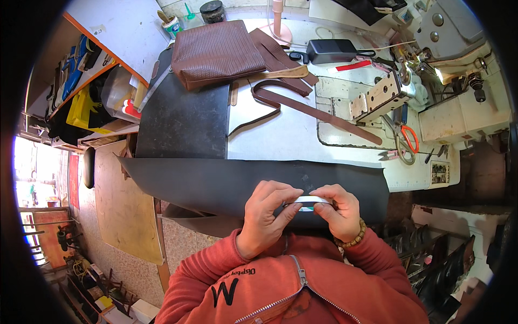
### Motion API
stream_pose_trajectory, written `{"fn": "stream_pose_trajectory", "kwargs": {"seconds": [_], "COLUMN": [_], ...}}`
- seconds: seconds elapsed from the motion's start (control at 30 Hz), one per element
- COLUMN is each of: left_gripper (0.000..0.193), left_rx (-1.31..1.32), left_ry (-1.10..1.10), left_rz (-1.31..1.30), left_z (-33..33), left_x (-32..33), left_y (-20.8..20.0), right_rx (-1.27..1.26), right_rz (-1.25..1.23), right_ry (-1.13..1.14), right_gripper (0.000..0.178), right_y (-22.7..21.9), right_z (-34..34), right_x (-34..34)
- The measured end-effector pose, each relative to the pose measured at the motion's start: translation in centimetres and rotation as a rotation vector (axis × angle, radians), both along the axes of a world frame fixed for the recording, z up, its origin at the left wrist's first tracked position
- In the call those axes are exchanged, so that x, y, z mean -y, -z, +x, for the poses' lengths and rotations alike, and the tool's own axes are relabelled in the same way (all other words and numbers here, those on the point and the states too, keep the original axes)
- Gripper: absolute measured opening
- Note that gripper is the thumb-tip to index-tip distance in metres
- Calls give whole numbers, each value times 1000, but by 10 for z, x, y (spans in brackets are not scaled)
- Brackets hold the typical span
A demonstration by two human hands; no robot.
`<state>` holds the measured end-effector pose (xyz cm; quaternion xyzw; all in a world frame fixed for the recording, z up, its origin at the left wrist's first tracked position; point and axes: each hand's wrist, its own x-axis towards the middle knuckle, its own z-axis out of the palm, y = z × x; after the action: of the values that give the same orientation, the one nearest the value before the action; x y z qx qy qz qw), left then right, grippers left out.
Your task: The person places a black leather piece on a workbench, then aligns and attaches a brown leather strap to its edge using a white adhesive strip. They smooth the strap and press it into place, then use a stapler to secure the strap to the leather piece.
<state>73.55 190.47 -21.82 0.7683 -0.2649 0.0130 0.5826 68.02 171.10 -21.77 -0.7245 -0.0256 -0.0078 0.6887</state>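
Observation:
My left hand (pixel 270 211) and my right hand (pixel 340 209) are raised in front of my chest, over the near edge of a black sheet (pixel 259 178). Between them, thumbs and fingertips pinch a narrow white roll (pixel 307 199), which looks like tape. A bit of green shows below its white edge. Fingers cover both ends of the roll. Beaded bracelet on the wrist, my right arm bends in from the lower right. The black sheet hangs over the front of the white table (pixel 280 137).
A brown woven leather bag (pixel 216 54) lies at the back, with a long brown strap (pixel 329 116) in front. Orange-handled scissors (pixel 408 139) rest beside the sewing machine (pixel 383 97) at right. A black case (pixel 330 51) sits behind. Shelves (pixel 86 75) stand at left.

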Motion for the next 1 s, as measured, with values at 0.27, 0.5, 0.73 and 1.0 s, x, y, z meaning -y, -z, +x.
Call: {"fn": "stream_pose_trajectory", "kwargs": {"seconds": [0.27, 0.5, 0.73, 1.0], "left_gripper": [18, 10, 12, 20], "left_rx": [-90, -543, -474, -202], "left_ry": [13, 92, 111, 34], "left_rz": [-6, -166, -169, -160], "left_z": [0, 2, -1, -4], "left_x": [1, -2, -2, 1], "left_y": [0, 2, 0, 8], "right_rx": [-82, -3, -87, -103], "right_rz": [116, 21, 252, 366], "right_ry": [22, 29, 41, 15], "right_gripper": [16, 16, 18, 18], "right_y": [5, 5, 15, 23], "right_z": [2, 2, -1, -2], "right_x": [-3, 0, -1, -2]}}
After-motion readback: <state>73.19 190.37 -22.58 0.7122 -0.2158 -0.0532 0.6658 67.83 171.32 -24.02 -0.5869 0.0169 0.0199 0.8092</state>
